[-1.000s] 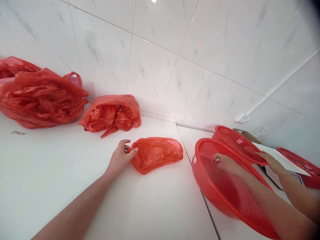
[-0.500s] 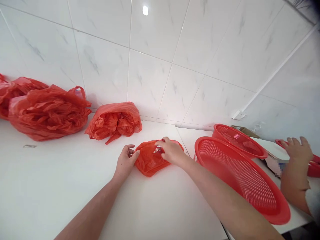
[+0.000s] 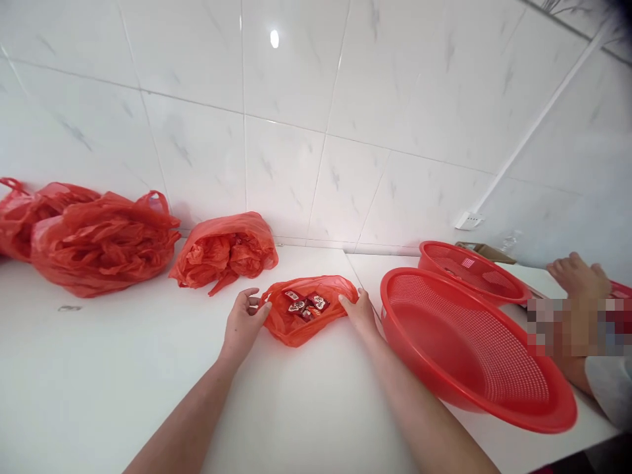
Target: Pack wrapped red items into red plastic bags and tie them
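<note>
An opened red plastic bag (image 3: 291,334) lies on the white table, its mouth facing up. Several small dark-red wrapped packets (image 3: 307,307) with white print rest inside it. My left hand (image 3: 243,324) pinches the bag's left rim between thumb and fingers. At the opposite side, my right hand (image 3: 361,315) has its thumb over the rim and its fingers outside, gripping the edge. Just right of that hand stands a large red perforated basket (image 3: 442,339), with nothing seen in it.
Bundled red plastic bags (image 3: 224,253) sit against the tiled wall, with a bigger red heap (image 3: 106,243) farther left. A second red basket (image 3: 474,270) stands behind the large one. At the right edge, another person's hand (image 3: 580,280) reaches over the table.
My right hand has come out of the bag's mouth and moved to its right rim, so the packets inside now show. My left hand keeps its hold on the left rim.
</note>
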`<state>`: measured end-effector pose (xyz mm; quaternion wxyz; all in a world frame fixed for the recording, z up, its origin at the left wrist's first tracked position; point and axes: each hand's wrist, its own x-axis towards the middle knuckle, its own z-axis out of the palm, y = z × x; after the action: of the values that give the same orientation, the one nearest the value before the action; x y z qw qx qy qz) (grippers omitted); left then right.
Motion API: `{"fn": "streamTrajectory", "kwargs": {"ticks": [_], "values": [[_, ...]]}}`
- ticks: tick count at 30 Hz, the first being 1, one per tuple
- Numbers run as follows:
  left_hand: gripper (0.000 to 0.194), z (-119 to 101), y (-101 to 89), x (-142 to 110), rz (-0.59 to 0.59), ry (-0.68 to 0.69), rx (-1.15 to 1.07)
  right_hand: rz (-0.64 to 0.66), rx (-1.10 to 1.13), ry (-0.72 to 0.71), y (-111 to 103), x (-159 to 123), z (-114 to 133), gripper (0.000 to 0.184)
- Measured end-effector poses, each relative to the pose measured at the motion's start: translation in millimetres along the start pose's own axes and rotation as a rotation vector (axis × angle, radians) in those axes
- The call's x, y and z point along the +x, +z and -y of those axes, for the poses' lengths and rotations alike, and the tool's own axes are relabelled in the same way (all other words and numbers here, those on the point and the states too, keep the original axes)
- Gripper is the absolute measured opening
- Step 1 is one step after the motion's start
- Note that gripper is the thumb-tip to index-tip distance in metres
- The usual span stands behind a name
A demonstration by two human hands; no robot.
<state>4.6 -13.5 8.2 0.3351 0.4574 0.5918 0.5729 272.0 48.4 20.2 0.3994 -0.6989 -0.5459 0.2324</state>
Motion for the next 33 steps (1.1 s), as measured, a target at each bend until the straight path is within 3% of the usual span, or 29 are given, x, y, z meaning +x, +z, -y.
{"fn": "streamTrajectory", "kwargs": {"ticks": [3,5,10,12,15,19,22,24,29,33], "values": [[0.058,-15,-1.4,8,0.102,-0.093,-0.015,0.027,0.078,-0.033,-2,3,16,0.026],[0.057,-36,-2.1,18,0.104,-0.042,-0.084,0.021,0.133,-0.091,-13,2,34,0.015],[0.045,-121,-12.2,42,-0.150,0.377,-0.140,-0.112,0.298,-0.270,-61,-12,78,0.016],[0.041,-153,-19.5,44,-0.199,0.455,-0.095,-0.116,0.387,-0.270,-82,-17,86,0.016],[0.034,-183,-28.8,41,-0.198,0.468,-0.061,-0.024,0.620,-0.145,-106,-20,88,0.016],[0.033,-200,-32.2,38,-0.199,0.461,-0.106,0.125,1.076,0.000,-119,-16,86,0.026],[0.038,-207,-29.3,39,-0.183,0.417,-0.207,0.296,1.056,0.079,-118,-14,88,0.022],[0.040,-213,-27.2,39,-0.164,0.371,-0.267,0.321,0.993,0.076,-119,-13,90,0.022],[0.044,-220,-28.3,29,-0.074,0.379,-0.322,0.236,0.870,-0.036,-131,-16,88,0.021],[0.049,-200,-39.3,12,0.055,0.355,-0.183,-0.042,0.534,-0.159,-136,-52,71,0.016]]}}
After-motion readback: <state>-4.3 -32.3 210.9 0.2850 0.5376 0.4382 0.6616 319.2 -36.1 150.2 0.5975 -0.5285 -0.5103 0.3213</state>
